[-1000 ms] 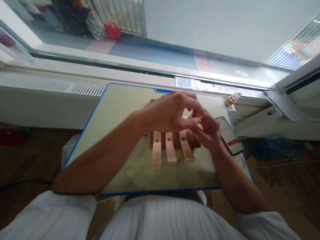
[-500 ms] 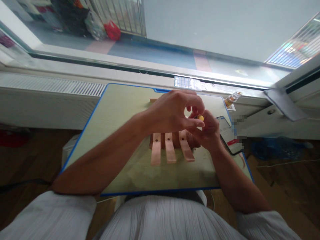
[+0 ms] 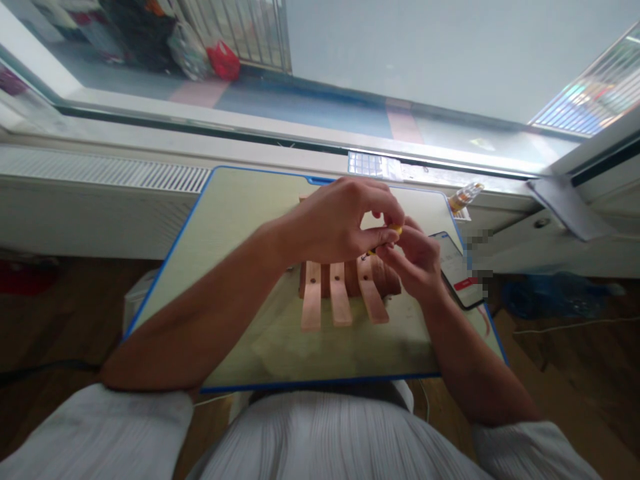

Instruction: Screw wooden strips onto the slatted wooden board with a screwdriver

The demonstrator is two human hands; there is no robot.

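Note:
Above a wooden piece made of three pale slats fixed to a darker crossbar, both my hands meet. My left hand is curled, its thumb and fingers pinching a small yellow object. My right hand is closed too, its fingertips touching the same yellow object from the right. The hands hide the far part of the wooden piece. It lies on a light board with a blue rim across my lap.
A phone with a lit screen lies at the board's right edge. A small bottle rests on the window sill behind it. A radiator grille and a large window run along the far side.
My hands stayed above the wooden piece. The fingers shifted around the yellow object, which now shows less between them.

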